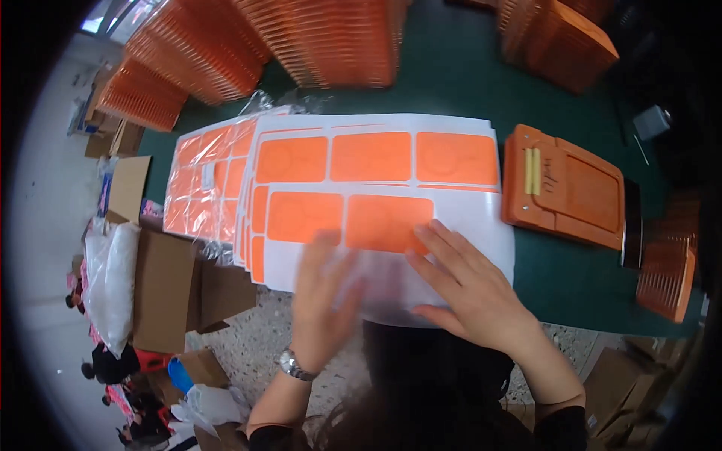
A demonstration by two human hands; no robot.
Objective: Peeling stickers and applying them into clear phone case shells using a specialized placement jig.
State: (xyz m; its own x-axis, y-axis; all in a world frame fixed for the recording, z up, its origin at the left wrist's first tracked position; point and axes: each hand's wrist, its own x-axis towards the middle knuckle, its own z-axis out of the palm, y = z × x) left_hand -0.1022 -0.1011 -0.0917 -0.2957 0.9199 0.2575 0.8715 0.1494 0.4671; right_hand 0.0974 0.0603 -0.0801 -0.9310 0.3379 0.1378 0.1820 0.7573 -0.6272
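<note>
two hands, left hand, right hand, flat on orange sticker sheet

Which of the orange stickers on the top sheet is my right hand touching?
The right-hand sticker of the two in the top sheet's row. The right hand's fingertips lie on its lower right corner; its neighbour lies untouched.

**Layout at the table's near edge**

Sticker sheets overhang the table's near edge. Bagged sheets lie to their left, a flat plastic part to their right. Stacked parts line the far edge.
</note>
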